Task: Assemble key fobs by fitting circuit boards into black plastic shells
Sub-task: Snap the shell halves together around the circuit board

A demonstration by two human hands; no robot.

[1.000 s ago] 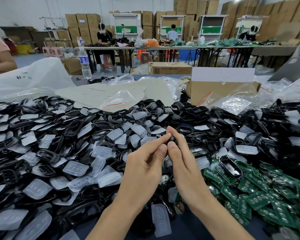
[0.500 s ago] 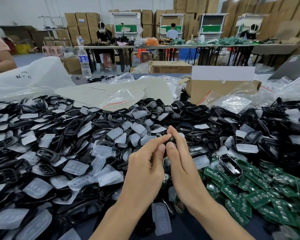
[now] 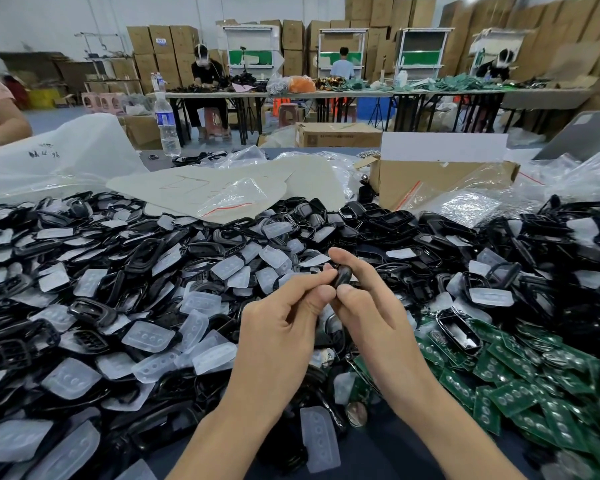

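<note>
Where the two hands meet over the heap, I see the left hand (image 3: 278, 327) and the right hand (image 3: 371, 320) both pinching one small black shell (image 3: 342, 274) between thumb and forefinger. The thumb tips nearly touch beneath it and the other fingers are loosely bent. The piece is glossy, rounded and dark all over. So much of it sits behind the fingertips that I cannot tell whether a board is inside. It is held in the air above the middle of the pile, touching nothing but the fingers. Below and to the left lie the loose black shells (image 3: 142, 252), mostly open frames tumbled at every angle. Mixed in with them are clear button pads (image 3: 149, 336), milky, each with a row of raised dots. To the right, green circuit boards (image 3: 520, 393) lie heaped flat, and a shiny open shell (image 3: 459, 329) rests on their near edge. A bare dark blue patch of table (image 3: 388, 455) shows between the forearms. Farther back I make out a cardboard box (image 3: 440, 174), a plastic bag (image 3: 236, 199) with a red strip, and an upright water bottle (image 3: 167, 126).
</note>
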